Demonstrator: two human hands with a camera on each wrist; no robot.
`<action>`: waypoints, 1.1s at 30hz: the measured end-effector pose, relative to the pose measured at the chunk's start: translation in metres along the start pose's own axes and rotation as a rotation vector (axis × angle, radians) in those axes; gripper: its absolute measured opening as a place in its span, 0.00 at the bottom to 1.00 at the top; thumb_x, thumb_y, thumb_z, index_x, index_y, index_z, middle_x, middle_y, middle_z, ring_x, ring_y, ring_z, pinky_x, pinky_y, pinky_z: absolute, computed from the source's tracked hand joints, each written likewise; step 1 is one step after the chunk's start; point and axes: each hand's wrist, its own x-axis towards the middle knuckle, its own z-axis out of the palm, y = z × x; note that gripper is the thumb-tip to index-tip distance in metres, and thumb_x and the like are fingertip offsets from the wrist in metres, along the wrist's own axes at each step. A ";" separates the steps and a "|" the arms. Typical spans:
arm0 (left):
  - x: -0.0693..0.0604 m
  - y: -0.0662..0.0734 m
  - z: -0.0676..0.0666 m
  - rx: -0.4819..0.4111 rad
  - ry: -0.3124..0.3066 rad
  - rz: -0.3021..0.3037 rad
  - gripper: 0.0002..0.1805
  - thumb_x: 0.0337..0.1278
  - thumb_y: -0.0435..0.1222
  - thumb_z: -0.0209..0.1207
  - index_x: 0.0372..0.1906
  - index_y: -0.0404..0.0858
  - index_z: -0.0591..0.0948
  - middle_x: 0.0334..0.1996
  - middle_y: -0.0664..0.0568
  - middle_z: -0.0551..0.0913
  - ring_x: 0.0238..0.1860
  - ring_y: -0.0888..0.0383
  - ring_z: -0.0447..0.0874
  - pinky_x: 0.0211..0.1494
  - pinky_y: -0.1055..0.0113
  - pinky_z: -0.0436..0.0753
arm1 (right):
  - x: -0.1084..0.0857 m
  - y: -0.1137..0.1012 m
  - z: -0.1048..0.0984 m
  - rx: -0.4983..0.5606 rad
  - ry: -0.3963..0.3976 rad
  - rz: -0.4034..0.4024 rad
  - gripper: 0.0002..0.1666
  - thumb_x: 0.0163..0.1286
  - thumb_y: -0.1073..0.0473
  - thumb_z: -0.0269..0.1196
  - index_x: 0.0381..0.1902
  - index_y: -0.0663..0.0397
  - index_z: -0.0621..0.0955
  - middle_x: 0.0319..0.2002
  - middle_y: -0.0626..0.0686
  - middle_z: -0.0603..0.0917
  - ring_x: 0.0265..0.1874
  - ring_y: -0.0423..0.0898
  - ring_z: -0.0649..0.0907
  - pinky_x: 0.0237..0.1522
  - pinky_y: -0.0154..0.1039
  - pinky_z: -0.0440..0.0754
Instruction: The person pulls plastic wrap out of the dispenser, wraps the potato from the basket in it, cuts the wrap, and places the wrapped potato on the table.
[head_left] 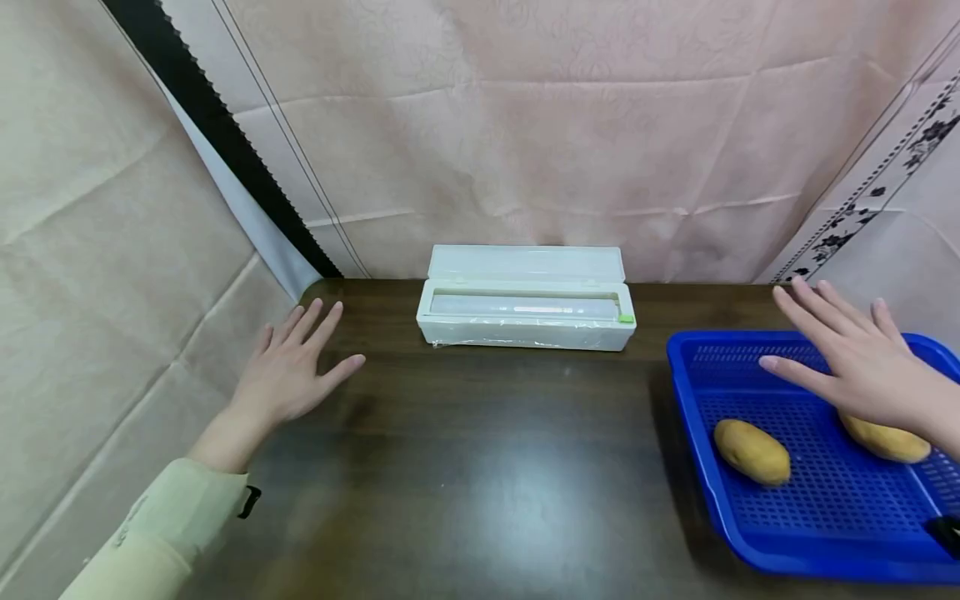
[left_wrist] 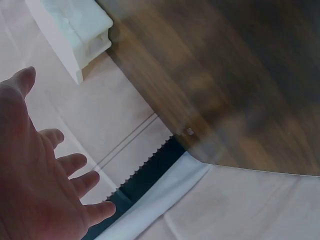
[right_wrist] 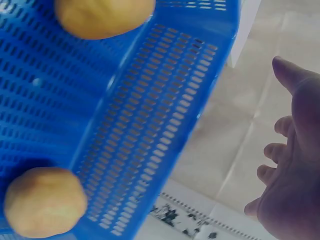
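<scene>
My left hand (head_left: 285, 375) is spread above the left part of the table, holding nothing. The right hand (head_left: 862, 358), fingers also spread, hovers over a blue perforated basket (head_left: 678, 400). Two yellow potatoes lie in that basket: one potato (head_left: 752, 452) at its left side, another potato (head_left: 888, 437) partly hidden beneath my right hand. At the table's back edge, between the hands, stands a white cling-film box (head_left: 525, 333) with its lid raised. A clear roll (head_left: 525, 307) shows inside it. In the right wrist view both potatoes appear beside the basket's slotted wall.
The dark wooden table (head_left: 487, 467) ends at a cloth backdrop (head_left: 562, 150) that also hangs along the left side. A black object (head_left: 947, 532) lies at the basket's right, cut off by the frame. A black serrated-edge strip (head_left: 240, 150) runs down the cloth.
</scene>
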 end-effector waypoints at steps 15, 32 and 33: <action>0.016 0.029 -0.001 -0.051 -0.002 0.036 0.53 0.74 0.73 0.43 0.89 0.49 0.45 0.88 0.42 0.44 0.86 0.36 0.42 0.83 0.31 0.42 | 0.049 -0.055 -0.022 0.082 -0.023 -0.162 0.57 0.77 0.43 0.67 0.88 0.54 0.48 0.86 0.66 0.47 0.86 0.64 0.43 0.79 0.73 0.30; 0.033 0.058 0.010 -0.114 0.032 0.098 0.51 0.74 0.71 0.47 0.89 0.49 0.48 0.88 0.43 0.47 0.86 0.40 0.46 0.84 0.34 0.45 | 0.090 -0.130 -0.034 0.143 -0.034 -0.246 0.53 0.79 0.41 0.64 0.88 0.55 0.52 0.87 0.60 0.49 0.86 0.60 0.46 0.81 0.70 0.37; 0.034 0.059 0.011 -0.118 0.034 0.101 0.51 0.74 0.71 0.47 0.89 0.49 0.48 0.87 0.43 0.47 0.86 0.40 0.46 0.84 0.34 0.45 | 0.093 -0.133 -0.034 0.149 -0.039 -0.247 0.54 0.79 0.41 0.64 0.88 0.55 0.51 0.87 0.60 0.48 0.86 0.60 0.46 0.82 0.69 0.37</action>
